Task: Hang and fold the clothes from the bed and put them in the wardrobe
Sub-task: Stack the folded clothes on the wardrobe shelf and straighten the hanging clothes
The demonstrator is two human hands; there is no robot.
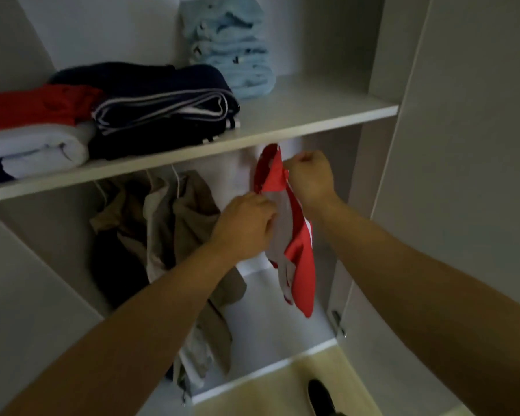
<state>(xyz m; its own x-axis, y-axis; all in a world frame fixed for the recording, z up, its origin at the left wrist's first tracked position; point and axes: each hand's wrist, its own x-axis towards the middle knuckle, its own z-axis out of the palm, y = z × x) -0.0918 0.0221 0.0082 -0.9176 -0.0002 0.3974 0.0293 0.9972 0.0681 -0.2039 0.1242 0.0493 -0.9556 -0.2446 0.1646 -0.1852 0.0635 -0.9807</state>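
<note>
A red garment with a grey lining (297, 250) hangs just under the wardrobe shelf (282, 127), at the right of the hanging space. My left hand (243, 226) grips its grey inner side about halfway up. Higher up, my right hand (309, 178) pinches the red fabric near the top. The hanger and rail are hidden behind the shelf edge. On the left, several beige and dark clothes (168, 229) hang on white hangers.
The shelf carries folded piles: red and white clothes (33, 127), navy striped clothes (162, 109) and light blue ones (231, 46). An open wardrobe door (463, 175) stands at the right with a hinge (338, 324). My dark shoe (320, 397) is on the beige floor.
</note>
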